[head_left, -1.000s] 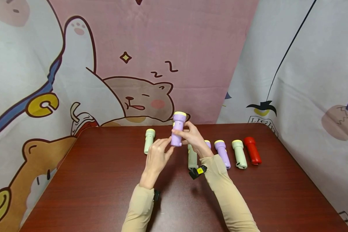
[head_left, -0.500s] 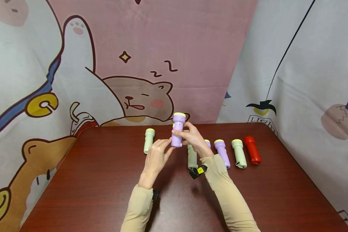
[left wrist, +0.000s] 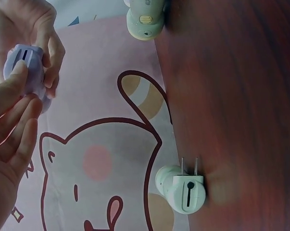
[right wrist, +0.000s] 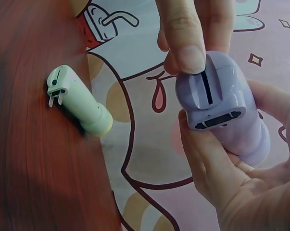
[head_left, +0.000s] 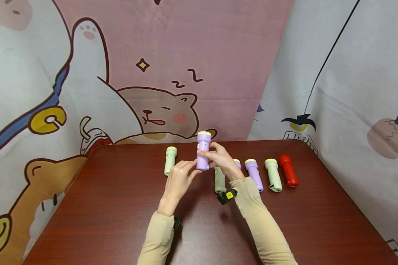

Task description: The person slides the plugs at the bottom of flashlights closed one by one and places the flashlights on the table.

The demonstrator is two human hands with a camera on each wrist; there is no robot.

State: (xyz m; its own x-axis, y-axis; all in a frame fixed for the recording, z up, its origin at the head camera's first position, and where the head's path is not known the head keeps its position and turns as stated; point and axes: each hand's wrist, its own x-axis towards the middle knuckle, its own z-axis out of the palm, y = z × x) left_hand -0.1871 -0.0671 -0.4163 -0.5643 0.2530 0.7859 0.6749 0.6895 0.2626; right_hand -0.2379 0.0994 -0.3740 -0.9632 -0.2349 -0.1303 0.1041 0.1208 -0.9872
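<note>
A purple flashlight (head_left: 203, 140) with a yellow rim is held upright above the table, lens end up. My right hand (head_left: 223, 160) grips its body, thumb across the front. My left hand (head_left: 178, 179) pinches the lower end. In the right wrist view, the left thumb tip (right wrist: 192, 58) presses at the black slot in the base of the purple flashlight (right wrist: 231, 86). A dark recessed strip beside that slot shows no prongs sticking out. To the left lies a pale green flashlight (head_left: 170, 161); in the left wrist view two metal prongs stick out of the green flashlight (left wrist: 187, 195).
On the brown table (head_left: 119, 213), right of the hands, lie a green flashlight (head_left: 220, 181) and a purple one (head_left: 237, 163), both partly hidden by the right arm. Beyond them are a purple flashlight (head_left: 254, 175), a green flashlight (head_left: 273, 176) and a red flashlight (head_left: 289, 172). A cartoon cloth hangs behind.
Both hands have lowered the purple flashlight slightly. Their hold on it looks the same, and the flashlights on the table have stayed put.
</note>
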